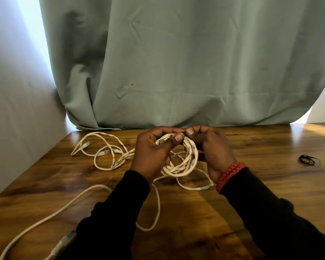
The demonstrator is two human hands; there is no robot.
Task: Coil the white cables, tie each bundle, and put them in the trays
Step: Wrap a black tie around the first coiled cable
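White flat network cable wound into a loose coil (pixel 180 162) hangs between both hands at the centre of the frame, its top gathered under the fingertips. Thumb and forefinger of the left hand (pixel 154 154) pinch the top of the coil, the other fingers curled around its left side; the right hand (pixel 212 147) pinches a thin dark tie (pixel 186 133) against the same spot, its fingers curled close. Whether the tie already goes round the bundle I cannot tell, as the fingers hide it. This looks like the tying step for this bundle. The next move probably calls for passing the tie around all the strands and cinching it without letting the loops spring apart. A slack tail of the same cable (pixel 79 197) seems to trail toward the lower left of the wooden table (pixel 251 184), ending in a clear plug (pixel 64 241), so more coiling may be needed. Another loose white cable (pixel 101 152) lies at the left middle. Spare black ties (pixel 308 160) sit at the right edge, well apart. No trays are in view. A pale green curtain (pixel 176 62) fills the upper frame.
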